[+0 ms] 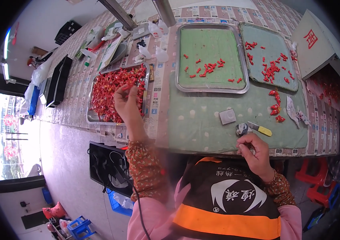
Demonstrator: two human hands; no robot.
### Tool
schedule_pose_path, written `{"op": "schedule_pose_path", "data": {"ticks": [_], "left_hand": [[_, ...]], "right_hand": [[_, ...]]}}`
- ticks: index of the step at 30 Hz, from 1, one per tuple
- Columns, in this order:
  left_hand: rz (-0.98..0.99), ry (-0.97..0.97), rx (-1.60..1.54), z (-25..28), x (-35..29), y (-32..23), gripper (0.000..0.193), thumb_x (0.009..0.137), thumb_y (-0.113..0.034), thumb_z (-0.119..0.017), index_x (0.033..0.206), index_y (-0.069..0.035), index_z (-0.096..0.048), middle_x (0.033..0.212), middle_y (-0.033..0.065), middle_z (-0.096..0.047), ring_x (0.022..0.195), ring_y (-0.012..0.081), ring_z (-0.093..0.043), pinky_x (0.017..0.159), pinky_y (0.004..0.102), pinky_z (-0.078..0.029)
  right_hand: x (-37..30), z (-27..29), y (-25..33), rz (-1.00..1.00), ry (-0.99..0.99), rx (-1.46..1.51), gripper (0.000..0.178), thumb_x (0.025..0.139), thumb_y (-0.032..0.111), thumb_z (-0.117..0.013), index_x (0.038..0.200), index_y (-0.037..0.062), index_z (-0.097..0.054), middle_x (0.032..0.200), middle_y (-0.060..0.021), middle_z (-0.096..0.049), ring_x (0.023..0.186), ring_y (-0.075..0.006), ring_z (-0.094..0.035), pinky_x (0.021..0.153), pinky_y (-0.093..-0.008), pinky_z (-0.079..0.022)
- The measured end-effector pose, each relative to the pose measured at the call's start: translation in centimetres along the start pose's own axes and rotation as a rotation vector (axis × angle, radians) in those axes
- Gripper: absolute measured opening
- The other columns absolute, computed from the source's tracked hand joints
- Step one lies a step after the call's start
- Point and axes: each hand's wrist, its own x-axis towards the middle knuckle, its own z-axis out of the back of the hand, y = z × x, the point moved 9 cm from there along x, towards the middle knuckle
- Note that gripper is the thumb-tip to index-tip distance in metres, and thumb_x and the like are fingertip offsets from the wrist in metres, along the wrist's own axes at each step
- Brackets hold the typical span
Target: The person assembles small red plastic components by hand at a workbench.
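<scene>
At the left, my left hand (126, 105) is over a metal tray (90, 117) heaped with small red pieces (112, 96). Its thumb and fingertips are drawn together at the heap; whatever lies between them blends with the red behind. My right hand (257, 154) hovers at the table's front edge, fingers curled and thumb near the index finger. Anything in that pinch is too small to make out. Just beyond it lie a small grey-and-white bundle (242, 129), a yellow-handled blade (260, 129) and a pale square block (227, 116), all on a green cloth (202, 132).
Two green-lined trays, a middle one (212, 40) and a right one (264, 38), hold scattered red pieces. Several red pieces (275, 105) form a column below the right tray, beside a crumpled white wrapper (292, 110). White bottles (161, 55) stand behind; a box (318, 44) is at far right.
</scene>
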Motion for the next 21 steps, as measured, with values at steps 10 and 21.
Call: {"op": "schedule_pose_path", "data": {"ticks": [10, 21], "left_hand": [[-0.292, -0.245, 1.100, 1.9, 3.9, -5.4, 0.041, 0.084, -0.027, -0.073, 0.121, -0.016, -0.059, 0.094, 0.0028, -0.071, 0.088, 0.0244, -0.067, 0.076, 0.0411, -0.048], [-0.550, -0.136, 0.529, 1.0, -3.0, -4.7, 0.026, 0.093, -0.008, -0.064, 0.119, -0.005, -0.061, 0.099, 0.0020, -0.065, 0.083, 0.0086, -0.057, 0.065, 0.0245, -0.046]], "right_hand": [[-0.5, 1.3, -0.2, -0.005, -0.059, -0.102, 0.011, 0.089, -0.005, -0.059, 0.099, -0.0019, -0.060, 0.084, -0.0062, -0.061, 0.071, -0.0087, -0.060, 0.064, -0.0226, -0.049], [7.7, 12.2, 0.8, 0.189, -0.433, -0.537, 0.008, 0.086, 0.000, -0.062, 0.094, 0.0017, -0.061, 0.083, -0.0116, -0.063, 0.067, -0.0219, -0.062, 0.062, -0.0315, -0.049]]}}
